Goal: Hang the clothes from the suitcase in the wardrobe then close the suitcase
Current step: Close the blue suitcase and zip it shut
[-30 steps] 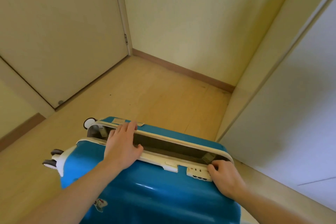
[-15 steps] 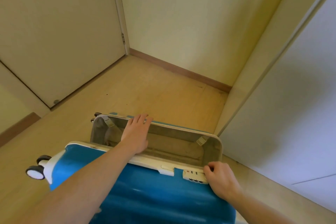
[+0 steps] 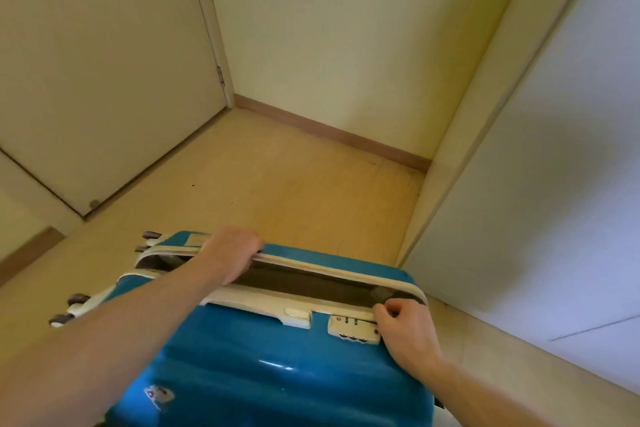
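Observation:
A blue hard-shell suitcase (image 3: 277,367) with cream rims stands on its edge on the floor, its two halves a narrow gap apart. My left hand (image 3: 230,253) is curled over the rim of the far half. My right hand (image 3: 403,329) grips the rim of the near half beside the combination lock (image 3: 351,328). The dark lining shows in the gap; no clothes are visible inside.
Wooden floor (image 3: 277,184) stretches ahead to a corner with a brown skirting board. A closed beige door (image 3: 104,80) is on the left. A white wardrobe door (image 3: 554,201) rises close on the right. Suitcase wheels (image 3: 69,308) stick out left.
The far half swung wider open half a second ago and has now been pulled back toward the near half, leaving a narrow gap. My left hand now curls over its rim.

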Demonstrator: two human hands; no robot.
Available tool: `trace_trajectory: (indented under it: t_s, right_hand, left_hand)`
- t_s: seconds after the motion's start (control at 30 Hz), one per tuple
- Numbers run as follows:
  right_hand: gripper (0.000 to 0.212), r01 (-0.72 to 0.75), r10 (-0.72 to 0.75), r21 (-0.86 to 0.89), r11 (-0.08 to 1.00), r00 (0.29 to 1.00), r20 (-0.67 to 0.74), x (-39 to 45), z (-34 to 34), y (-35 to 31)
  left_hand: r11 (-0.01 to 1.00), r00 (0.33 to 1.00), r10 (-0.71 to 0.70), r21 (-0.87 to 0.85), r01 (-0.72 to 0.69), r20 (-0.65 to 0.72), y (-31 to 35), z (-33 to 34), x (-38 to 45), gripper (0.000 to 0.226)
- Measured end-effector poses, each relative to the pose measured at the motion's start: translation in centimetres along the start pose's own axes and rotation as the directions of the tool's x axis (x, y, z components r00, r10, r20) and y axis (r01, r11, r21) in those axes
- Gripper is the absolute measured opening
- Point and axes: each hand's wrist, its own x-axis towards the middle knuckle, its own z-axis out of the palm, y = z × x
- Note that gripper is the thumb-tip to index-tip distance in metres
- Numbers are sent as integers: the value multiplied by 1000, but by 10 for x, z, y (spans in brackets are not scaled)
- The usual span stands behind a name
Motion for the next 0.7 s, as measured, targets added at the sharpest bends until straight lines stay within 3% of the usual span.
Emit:
trace_trajectory:
  t_s: [0.13, 0.37, 0.47, 0.6, 0.7]
  right_hand:
    - [37, 101, -98, 17, 995, 989, -112, -22, -8, -10]
    - [38, 176, -183, -67, 982, 976, -116, -66, -10, -1]
    - [39, 187, -191, -36, 982, 968, -162, -70, -12, -12]
    - [39, 208, -217, -65, 976, 954, -206, -68, -16, -20]
    - [39, 196, -225, -136, 971, 943, -244, -65, -13, -19]
  left_hand:
    - [1000, 997, 20, -12, -21, -77, -4, -16, -49, 17]
    - [994, 975, 1, -108, -25, -220, -9, -24, -122, 14]
    - [994, 960, -11, -110, -21, -280, -8, -26, -134, 5]
    - [990, 931, 66, -96, -107, -358, -2, -26, -143, 17]
    - [982, 906, 9, -166, -88, -424, -2, -25, -144, 12]
